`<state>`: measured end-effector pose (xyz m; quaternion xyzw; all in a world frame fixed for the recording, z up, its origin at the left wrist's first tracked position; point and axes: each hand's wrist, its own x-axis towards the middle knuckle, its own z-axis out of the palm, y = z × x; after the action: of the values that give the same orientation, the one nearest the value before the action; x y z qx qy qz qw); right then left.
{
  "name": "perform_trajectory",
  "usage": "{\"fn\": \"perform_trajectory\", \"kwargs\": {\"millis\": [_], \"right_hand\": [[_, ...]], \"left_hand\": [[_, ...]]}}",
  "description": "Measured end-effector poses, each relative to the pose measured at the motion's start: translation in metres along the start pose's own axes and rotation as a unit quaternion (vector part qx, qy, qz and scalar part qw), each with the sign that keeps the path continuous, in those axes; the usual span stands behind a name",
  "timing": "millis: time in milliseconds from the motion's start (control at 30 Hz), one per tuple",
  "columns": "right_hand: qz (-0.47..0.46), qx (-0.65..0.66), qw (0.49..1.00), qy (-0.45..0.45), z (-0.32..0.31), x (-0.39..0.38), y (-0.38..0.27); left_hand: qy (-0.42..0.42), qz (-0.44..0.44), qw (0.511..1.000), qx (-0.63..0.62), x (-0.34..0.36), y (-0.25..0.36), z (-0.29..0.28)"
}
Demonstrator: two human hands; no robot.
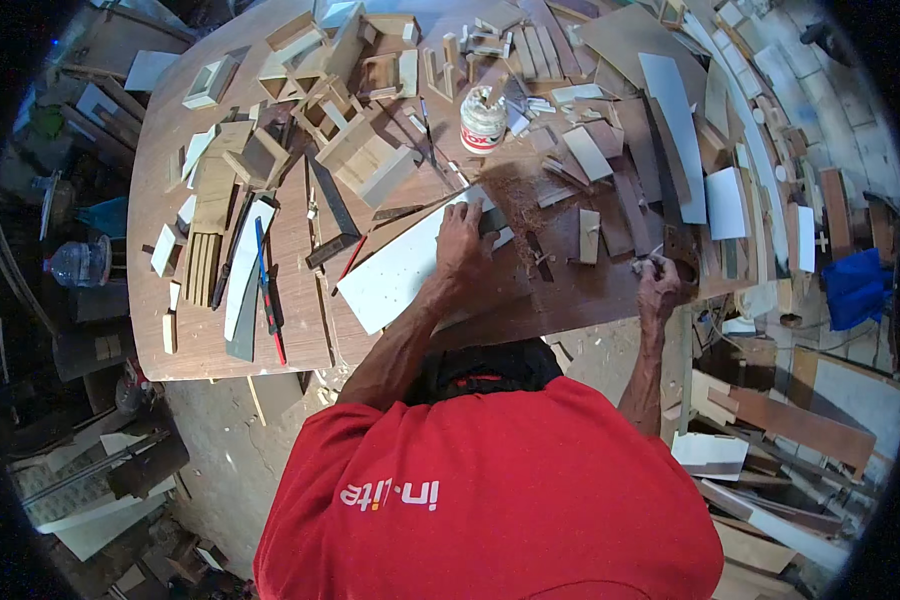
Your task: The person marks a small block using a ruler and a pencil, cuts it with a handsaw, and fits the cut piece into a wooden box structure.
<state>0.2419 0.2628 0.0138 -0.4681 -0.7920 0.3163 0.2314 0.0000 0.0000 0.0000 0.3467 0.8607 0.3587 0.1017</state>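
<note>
You are resting your left hand (460, 240), fingers open, on the white rectangular flat panel (382, 288) beneath them, probably to steady it; to their right, your right hand (658, 285) is pinching a small pale piece (640, 266), kind unclear.

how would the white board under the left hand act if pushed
The white board would probably stay stiff, as it lies flat with straight edges. It may slide rather than tip, being broad and low on the table. The left hand resting on it would likely resist that slide.
</note>
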Motion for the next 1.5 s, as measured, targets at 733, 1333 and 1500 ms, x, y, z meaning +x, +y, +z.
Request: {"fn": "perform_trajectory", "kwargs": {"millis": [733, 1333, 1500], "right_hand": [[-0.467, -0.082, 0.854, -0.214, 0.154, -0.038, -0.145], [-0.136, 0.192, 0.869, -0.435, 0.186, -0.111, -0.220], [-0.201, 0.128, 0.842, -0.484, 0.180, -0.109, -0.197]], "left_hand": [[0.090, -0.051, 0.995, -0.010, -0.058, -0.009, -0.037], [0.183, -0.248, 0.799, -0.517, -0.054, -0.066, -0.138], [0.167, -0.281, 0.793, -0.513, -0.036, -0.120, -0.151]]}}
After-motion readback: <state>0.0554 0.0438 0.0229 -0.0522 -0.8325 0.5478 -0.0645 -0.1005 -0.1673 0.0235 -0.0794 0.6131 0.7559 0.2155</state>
